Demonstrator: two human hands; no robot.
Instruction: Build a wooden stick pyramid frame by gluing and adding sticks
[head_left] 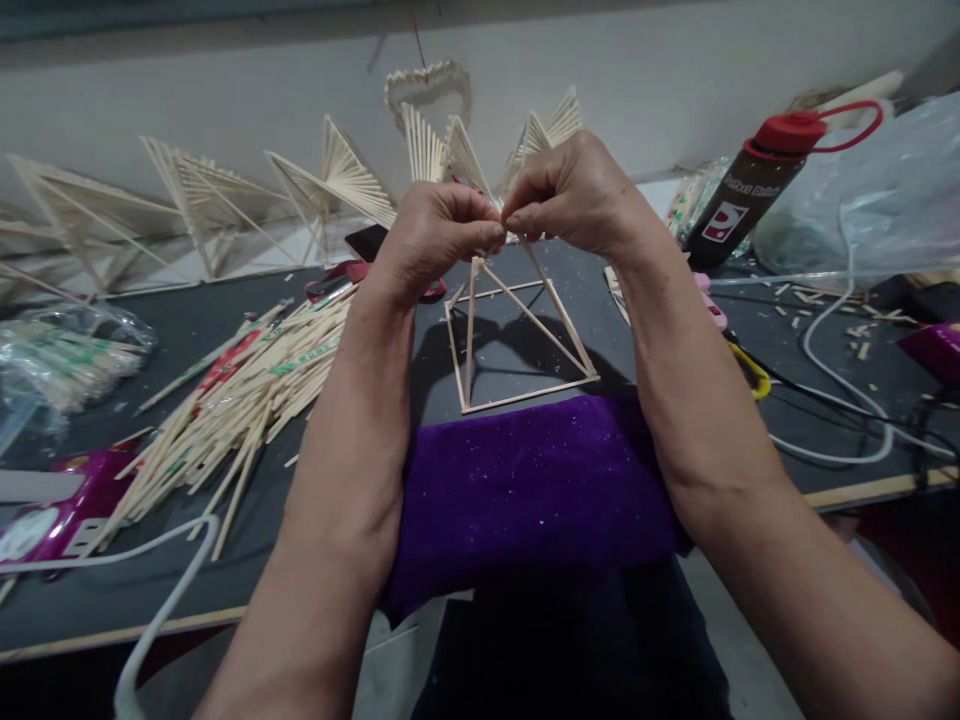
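A frame of thin wooden sticks (530,393) stands on the dark tabletop, with a four-sided base and slanting sticks that rise from its corners. Above it, my left hand (444,228) and my right hand (568,198) meet, thumbs and forefingers pinched together. From the right fingertips a slanting wooden stick (536,263) runs down toward the base. What the left fingertips pinch is too small and covered to make out. Just below them, two other sticks of the frame come together at a top corner (478,262).
A purple cloth (536,490) hangs over the near edge. Loose sticks (247,400) are heaped left, near a bagged bundle (75,350) and a magenta device (71,505). Fan-shaped stick structures (349,180) line the wall. Rightward are a red-capped bottle (739,190) and a white cable (825,370).
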